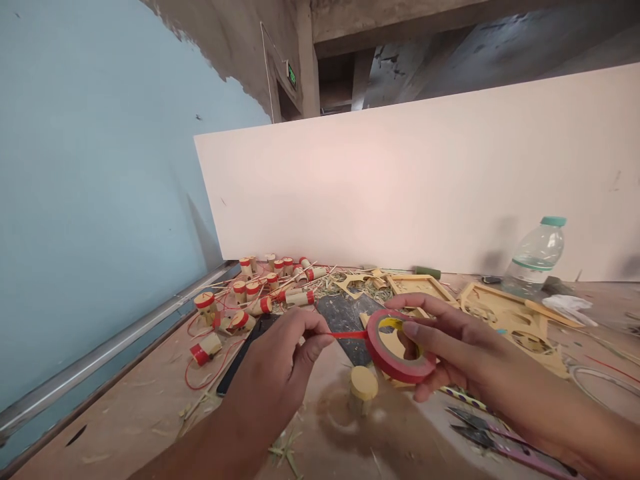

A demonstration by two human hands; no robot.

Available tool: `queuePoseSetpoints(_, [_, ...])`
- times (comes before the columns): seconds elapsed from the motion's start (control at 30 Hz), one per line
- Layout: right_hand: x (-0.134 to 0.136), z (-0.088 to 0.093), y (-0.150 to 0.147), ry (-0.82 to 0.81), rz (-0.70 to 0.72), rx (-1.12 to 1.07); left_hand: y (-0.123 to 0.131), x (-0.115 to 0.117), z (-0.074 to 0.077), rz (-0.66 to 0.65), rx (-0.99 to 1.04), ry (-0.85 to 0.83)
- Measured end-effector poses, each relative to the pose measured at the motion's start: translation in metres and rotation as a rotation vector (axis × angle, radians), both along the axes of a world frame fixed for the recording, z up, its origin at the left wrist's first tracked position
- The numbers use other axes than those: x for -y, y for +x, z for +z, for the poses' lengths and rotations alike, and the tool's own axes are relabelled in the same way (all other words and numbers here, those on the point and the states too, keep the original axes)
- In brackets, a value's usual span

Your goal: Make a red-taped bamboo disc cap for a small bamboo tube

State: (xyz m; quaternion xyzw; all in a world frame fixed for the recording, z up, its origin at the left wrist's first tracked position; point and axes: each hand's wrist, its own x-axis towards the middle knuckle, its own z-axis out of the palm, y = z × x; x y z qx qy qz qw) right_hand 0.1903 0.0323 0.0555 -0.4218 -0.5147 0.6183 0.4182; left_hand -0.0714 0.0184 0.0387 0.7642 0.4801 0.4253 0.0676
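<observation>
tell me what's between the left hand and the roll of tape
A short, straight strip of red tape spans the gap in the head view, from the pinched fingertips of the left hand to the roll held in the right hand.

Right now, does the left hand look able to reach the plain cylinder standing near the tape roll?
Probably yes: the cylinder stands close, with nothing visible between it and the left hand, though its fingers pinch the red tape.
</observation>
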Motion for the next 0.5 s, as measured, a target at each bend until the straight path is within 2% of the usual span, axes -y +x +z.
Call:
queuePoseSetpoints(0.13, [-0.012,-0.001,0.004,-0.085,-0.078,0.061,-0.001,-0.004,0.003,0.047,0.052,-0.051])
queuePoseSetpoints(0.27, [-0.029,-0.003,0.011,-0.056,-0.148,-0.043,-0.005,-0.010,0.006,0.092,0.100,-0.068])
queuePoseSetpoints(0.37, [-0.029,-0.004,0.012,-0.123,-0.044,-0.038,-0.008,-0.012,0.006,0.087,0.121,-0.092])
queuePoseSetpoints(0.5, [-0.018,-0.003,0.012,-0.084,0.120,0.097,-0.010,-0.011,0.004,0.044,0.130,-0.141])
